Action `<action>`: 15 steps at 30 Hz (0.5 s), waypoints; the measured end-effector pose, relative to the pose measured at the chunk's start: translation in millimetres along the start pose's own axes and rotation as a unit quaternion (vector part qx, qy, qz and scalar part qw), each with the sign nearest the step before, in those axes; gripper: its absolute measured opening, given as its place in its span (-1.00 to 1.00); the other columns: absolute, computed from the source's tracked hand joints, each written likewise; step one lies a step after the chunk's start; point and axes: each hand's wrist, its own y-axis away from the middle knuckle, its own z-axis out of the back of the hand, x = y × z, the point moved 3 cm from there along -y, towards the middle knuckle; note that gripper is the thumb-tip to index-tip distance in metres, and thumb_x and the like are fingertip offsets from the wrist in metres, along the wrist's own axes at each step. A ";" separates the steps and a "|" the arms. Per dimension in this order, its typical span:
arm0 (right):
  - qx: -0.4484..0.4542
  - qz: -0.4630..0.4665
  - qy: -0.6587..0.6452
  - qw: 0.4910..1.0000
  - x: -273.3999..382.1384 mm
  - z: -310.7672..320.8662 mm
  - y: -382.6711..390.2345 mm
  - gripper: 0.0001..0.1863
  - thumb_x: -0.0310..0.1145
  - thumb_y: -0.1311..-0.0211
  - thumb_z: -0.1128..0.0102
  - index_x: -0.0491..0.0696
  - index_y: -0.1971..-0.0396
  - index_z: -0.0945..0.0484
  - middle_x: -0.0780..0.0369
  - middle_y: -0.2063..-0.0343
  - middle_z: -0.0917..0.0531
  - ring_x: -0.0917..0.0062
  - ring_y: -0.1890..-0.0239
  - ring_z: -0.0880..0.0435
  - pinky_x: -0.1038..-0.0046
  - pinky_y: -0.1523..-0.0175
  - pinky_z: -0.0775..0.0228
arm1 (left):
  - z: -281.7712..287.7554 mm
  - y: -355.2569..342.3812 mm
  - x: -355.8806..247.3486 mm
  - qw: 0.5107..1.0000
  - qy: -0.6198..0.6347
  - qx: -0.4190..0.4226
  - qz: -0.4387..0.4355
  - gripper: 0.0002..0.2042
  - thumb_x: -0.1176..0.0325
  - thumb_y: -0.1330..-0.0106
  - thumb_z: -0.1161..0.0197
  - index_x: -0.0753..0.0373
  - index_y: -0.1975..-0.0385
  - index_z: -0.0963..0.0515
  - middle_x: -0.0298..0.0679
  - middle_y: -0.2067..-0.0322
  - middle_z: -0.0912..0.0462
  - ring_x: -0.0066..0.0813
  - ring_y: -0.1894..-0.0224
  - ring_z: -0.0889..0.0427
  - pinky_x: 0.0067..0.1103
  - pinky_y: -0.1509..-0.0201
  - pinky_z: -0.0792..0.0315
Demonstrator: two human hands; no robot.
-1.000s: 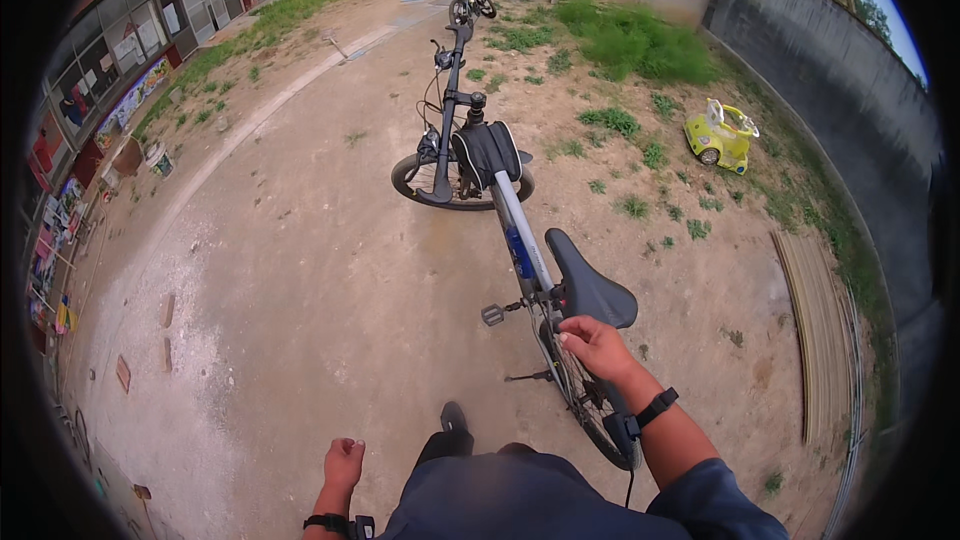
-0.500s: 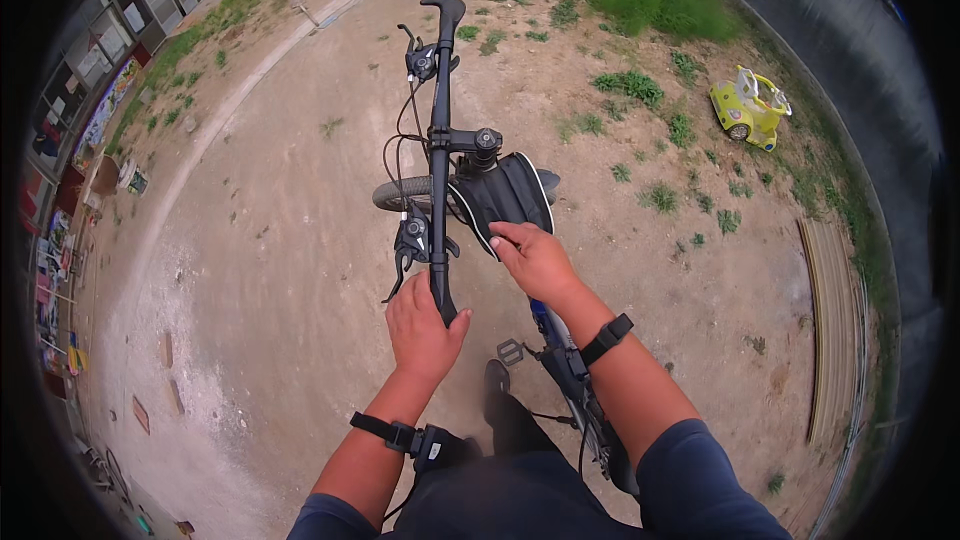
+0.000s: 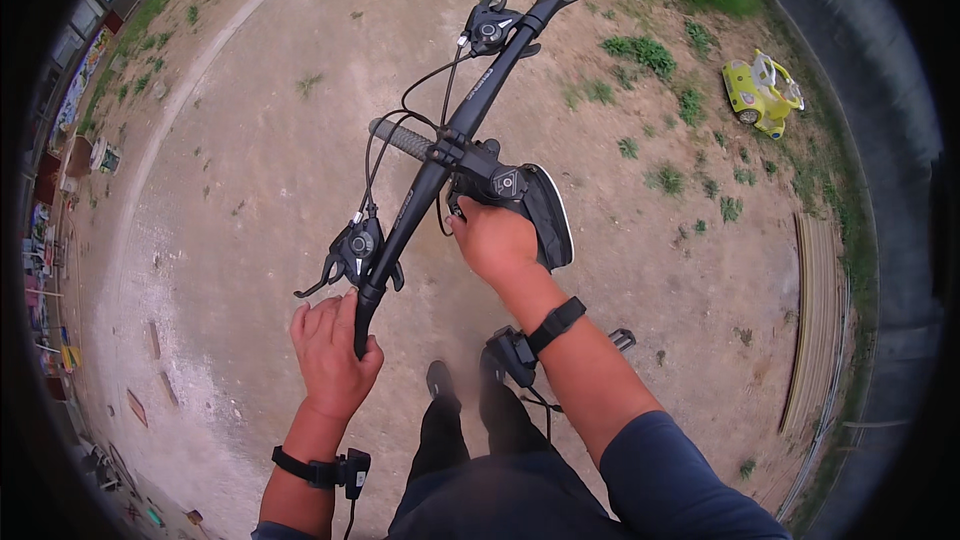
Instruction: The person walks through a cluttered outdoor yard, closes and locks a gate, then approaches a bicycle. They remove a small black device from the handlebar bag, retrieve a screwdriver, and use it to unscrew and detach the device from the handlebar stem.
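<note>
A bicycle's black handlebar (image 3: pixel 430 180) runs slantwise from lower left to upper right. My left hand (image 3: pixel 335 355) is wrapped round its near grip (image 3: pixel 366 320), just below a brake lever with shifter (image 3: pixel 357 248). The second brake lever with shifter (image 3: pixel 489 32) sits near the far end. My right hand (image 3: pixel 497 242) is closed beside the stem (image 3: pixel 490 178), against a black bag with white edging (image 3: pixel 549 215). Its fingertips reach under the bar area, and what they grip is hidden. The front tyre (image 3: pixel 402 138) shows beyond the bar.
A pedal (image 3: pixel 623 339) sticks out right of my right forearm. My feet stand on bare dirt below. A yellow toy car (image 3: pixel 760 95) is at the far right, near a grey wall (image 3: pixel 835 70). Long stacked boards (image 3: pixel 812 325) lie along the right side.
The handlebar has swung from nearly straight to a slant, its near end moving left with my left hand. My right hand has moved up and left from the bag's near edge toward the stem.
</note>
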 end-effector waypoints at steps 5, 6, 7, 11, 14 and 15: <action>-0.005 -0.005 0.033 0.999 -5.6 12.7 -21.3 -0.74 -0.15 -0.43 -0.19 -0.03 0.18 -0.66 0.12 0.29 -0.80 0.15 0.17 -0.81 0.09 0.14 -0.64 | 9.3 -34.4 4.2 1.000 0.015 0.001 -0.018 -0.29 0.48 0.05 -0.41 0.27 -0.27 -0.51 -0.09 0.01 -0.65 -0.12 -0.14 -0.60 -0.02 -0.43 -0.24; -0.012 -0.012 0.028 0.999 -7.1 11.8 -22.4 -0.76 -0.17 -0.41 -0.19 -0.03 0.19 -0.66 0.11 0.29 -0.80 0.14 0.18 -0.81 0.09 0.14 -0.64 | 9.3 -38.6 9.0 1.000 0.015 0.001 -0.026 -0.29 0.49 0.05 -0.41 0.26 -0.27 -0.52 -0.10 0.02 -0.66 -0.13 -0.14 -0.61 -0.02 -0.44 -0.23; -0.018 -0.018 0.023 0.999 -8.3 11.3 -23.1 -0.78 -0.19 -0.39 -0.20 -0.03 0.21 -0.65 0.11 0.30 -0.80 0.14 0.19 -0.81 0.08 0.14 -0.64 | 9.7 -42.4 13.2 0.999 0.014 0.000 -0.034 -0.29 0.49 0.05 -0.40 0.25 -0.27 -0.52 -0.11 0.03 -0.66 -0.13 -0.13 -0.62 -0.03 -0.44 -0.23; -0.041 -0.017 -0.004 0.999 -2.5 7.2 -22.2 -0.85 -0.28 -0.30 -0.21 -0.03 0.28 -0.63 0.09 0.31 -0.78 0.12 0.26 -0.79 0.08 0.18 -0.62 | 18.4 -56.3 26.9 0.998 0.023 -0.006 -0.059 -0.29 0.55 0.07 -0.38 0.20 -0.26 -0.55 -0.17 0.04 -0.68 -0.17 -0.13 -0.65 -0.04 -0.45 -0.24; -0.090 -0.002 -0.029 0.995 -8.2 2.2 -12.3 -0.90 -0.32 -0.27 -0.23 -0.01 0.30 -0.62 0.10 0.34 -0.76 0.13 0.30 -0.77 0.08 0.23 -0.59 | 17.1 -58.5 34.0 0.997 0.030 0.001 -0.069 -0.30 0.55 0.08 -0.37 0.20 -0.25 -0.56 -0.16 0.05 -0.68 -0.17 -0.11 -0.66 -0.06 -0.45 -0.25; -0.106 0.023 -0.034 0.993 -10.3 0.2 -8.3 -0.91 -0.33 -0.28 -0.24 0.01 0.28 -0.63 0.12 0.34 -0.76 0.13 0.31 -0.76 0.11 0.24 -0.59 | 16.8 -59.3 36.1 0.997 0.031 -0.001 -0.072 -0.30 0.56 0.08 -0.37 0.20 -0.25 -0.56 -0.16 0.05 -0.69 -0.17 -0.11 -0.66 -0.06 -0.45 -0.25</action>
